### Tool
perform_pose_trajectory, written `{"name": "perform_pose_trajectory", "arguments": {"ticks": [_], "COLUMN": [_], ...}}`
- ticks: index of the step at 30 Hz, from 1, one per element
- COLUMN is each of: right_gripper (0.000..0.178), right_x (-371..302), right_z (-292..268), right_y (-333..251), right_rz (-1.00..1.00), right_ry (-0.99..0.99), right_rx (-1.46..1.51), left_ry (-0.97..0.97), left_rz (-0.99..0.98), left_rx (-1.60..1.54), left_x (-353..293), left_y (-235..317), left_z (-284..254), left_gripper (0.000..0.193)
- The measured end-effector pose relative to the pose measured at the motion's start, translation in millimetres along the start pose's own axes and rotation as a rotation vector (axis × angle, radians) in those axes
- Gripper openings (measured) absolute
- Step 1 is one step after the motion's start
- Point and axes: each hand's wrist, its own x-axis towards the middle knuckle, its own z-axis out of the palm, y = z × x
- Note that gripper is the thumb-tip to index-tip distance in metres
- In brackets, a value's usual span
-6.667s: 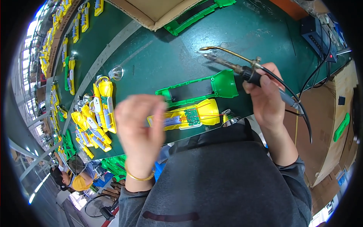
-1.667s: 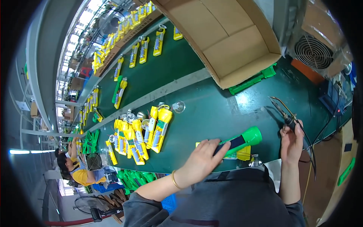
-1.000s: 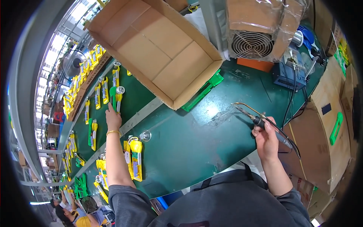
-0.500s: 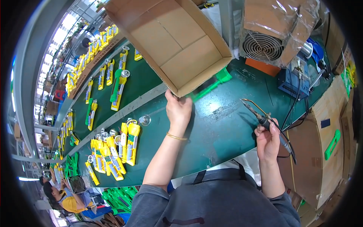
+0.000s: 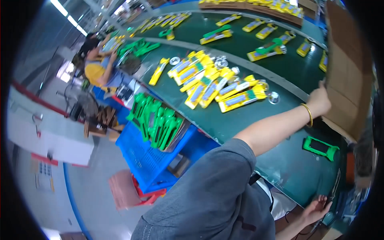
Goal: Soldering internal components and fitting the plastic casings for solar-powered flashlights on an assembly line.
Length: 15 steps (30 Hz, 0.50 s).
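Note:
My left hand grips the near edge of a brown cardboard box, which is tipped up at the right over the green workbench. Low at the right, my right hand holds a soldering iron; its thin tip points away from me, and the handle is partly hidden and blurred. Between the hands, a green plastic casing with a dark inset lies on the bench. Left of my left forearm lies a pile of yellow units with grey strips, with a round clear lens part beside it.
Beyond a grey divider, more yellow units lie spaced along a green belt. A blue crate with green casings stands left of the bench, near a red stool. A co-worker in yellow sits farther left.
My view has swung left, bringing the blue crate and more of the room into sight. The cardboard box is now tipped steeply, uncovering the green casing; my left hand still holds the box.

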Motion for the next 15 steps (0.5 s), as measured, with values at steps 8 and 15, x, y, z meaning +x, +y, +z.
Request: {"name": "perform_pose_trajectory", "arguments": {"ticks": [8,15], "right_gripper": [0.027,0.025], "right_x": [44.2,59.6], "right_z": [-11.6,15.4], "right_y": [11.5,41.8], "right_rz": [0.034,0.097], "right_ry": [-0.081,-0.205], "right_rx": [-0.034,-0.092], "left_ry": [0.122,0.544], "left_rz": [0.464,-0.479], "left_rx": [-0.482,-0.446], "left_x": [-190.0,-450.8], "left_y": [-47.2,-144.7], "left_z": [-172.3,-315.9], "left_gripper": [0.04,0.04]}}
